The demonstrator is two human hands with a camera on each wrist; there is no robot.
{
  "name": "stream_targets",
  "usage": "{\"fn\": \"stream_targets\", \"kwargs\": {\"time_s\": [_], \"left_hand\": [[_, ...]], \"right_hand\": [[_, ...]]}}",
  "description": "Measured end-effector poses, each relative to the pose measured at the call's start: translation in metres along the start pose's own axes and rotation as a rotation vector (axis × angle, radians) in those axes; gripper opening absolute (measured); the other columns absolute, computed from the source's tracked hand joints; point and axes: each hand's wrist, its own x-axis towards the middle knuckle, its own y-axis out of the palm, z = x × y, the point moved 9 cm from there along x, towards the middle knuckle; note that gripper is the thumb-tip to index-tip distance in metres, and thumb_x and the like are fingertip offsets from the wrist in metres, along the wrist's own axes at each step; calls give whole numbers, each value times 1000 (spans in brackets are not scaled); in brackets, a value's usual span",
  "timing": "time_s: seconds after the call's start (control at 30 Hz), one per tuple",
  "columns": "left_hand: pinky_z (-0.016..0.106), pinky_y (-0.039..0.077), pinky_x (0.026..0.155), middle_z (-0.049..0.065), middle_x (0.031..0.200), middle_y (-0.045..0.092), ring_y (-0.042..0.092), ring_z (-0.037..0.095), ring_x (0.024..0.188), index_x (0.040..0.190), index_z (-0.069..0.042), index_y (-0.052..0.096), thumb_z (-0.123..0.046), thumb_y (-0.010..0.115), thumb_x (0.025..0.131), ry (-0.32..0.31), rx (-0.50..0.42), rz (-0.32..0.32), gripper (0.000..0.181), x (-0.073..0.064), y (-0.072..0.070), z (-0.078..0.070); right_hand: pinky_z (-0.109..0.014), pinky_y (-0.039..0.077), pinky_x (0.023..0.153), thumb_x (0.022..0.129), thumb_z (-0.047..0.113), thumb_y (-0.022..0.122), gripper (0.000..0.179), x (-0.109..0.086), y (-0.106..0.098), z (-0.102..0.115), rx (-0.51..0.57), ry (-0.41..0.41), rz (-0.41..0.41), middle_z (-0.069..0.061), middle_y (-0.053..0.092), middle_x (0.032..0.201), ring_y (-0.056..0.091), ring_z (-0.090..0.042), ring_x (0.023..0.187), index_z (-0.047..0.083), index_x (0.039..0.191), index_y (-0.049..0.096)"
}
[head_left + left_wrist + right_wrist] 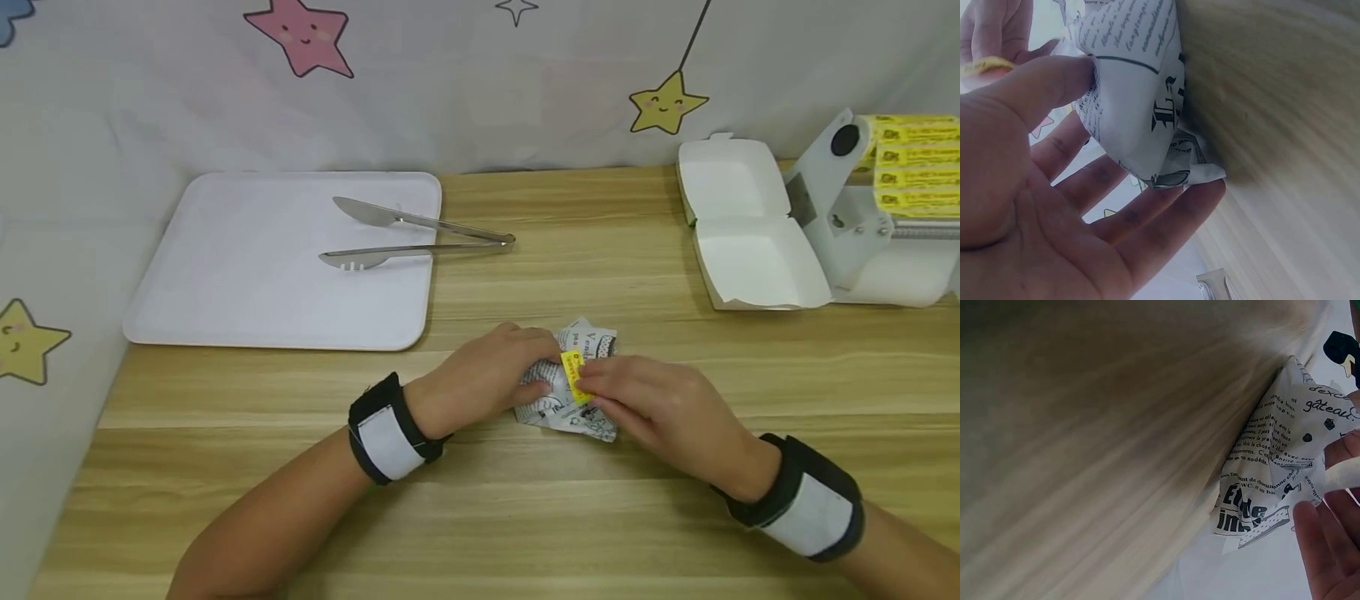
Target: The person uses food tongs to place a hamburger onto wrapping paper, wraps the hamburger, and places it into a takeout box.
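A small packet wrapped in newspaper-print paper [573, 422] lies on the table in front of me. My left hand [487, 367] grips its left side, thumb on the near face and fingers around the far side, as the left wrist view shows. With thumb and fingertips, my right hand [660, 396] pinches a yellow printed sticker [572, 367] at the top of the packet. Seen from the right wrist, the sticker's pale underside [1342, 475] stands out from the paper [1266, 450] between my fingers. Black bands with white patches circle both wrists.
Steel tongs [450, 227] lie spread, partly on a white tray [225, 267] at the back left. An open white paper box [757, 258] stands at the back right, beside a label dispenser [825, 200] with a roll of yellow stickers [918, 167]. A star-print curtain [450, 92] backs the table.
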Motion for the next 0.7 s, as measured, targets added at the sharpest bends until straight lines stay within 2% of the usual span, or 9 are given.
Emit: {"fn": "stream_targets", "kwargs": {"time_s": [0.2,0.43,0.53,0.6,0.7], "left_hand": [[37,49,110,4,142,67,60,22,128,138,-10,66,-18,74,100,-19,-7,19,40,0,1,1],[37,48,111,4,142,67,60,21,128,138,-10,67,-17,75,99,-11,-14,16,40,1,2,0],[37,48,110,4,142,67,60,22,127,138,-9,67,-17,76,99,-7,-16,12,41,1,2,1],[37,49,109,5,142,67,60,22,127,138,-9,66,-17,76,99,-8,-11,14,41,1,2,1],[38,48,111,4,143,67,60,22,128,139,-9,66,-17,75,99,-13,-7,18,42,1,3,2]], "right_hand": [[-38,62,88,113,40,42,49,-7,10,-1,-1,-5,81,-6,75,123,73,-22,108,11,109,81],[-43,61,91,113,46,37,54,-13,17,-5,-9,25,170,-6,72,132,70,-24,118,13,107,80],[-47,59,95,111,47,45,49,-17,18,-6,-3,29,222,-6,70,137,68,-27,123,13,113,81],[-46,55,102,111,45,48,46,-17,18,-7,14,36,237,-5,69,139,65,-27,127,13,117,80],[-42,50,105,109,39,58,33,-17,18,-12,48,89,219,-1,72,136,63,-26,128,16,116,80]]}}
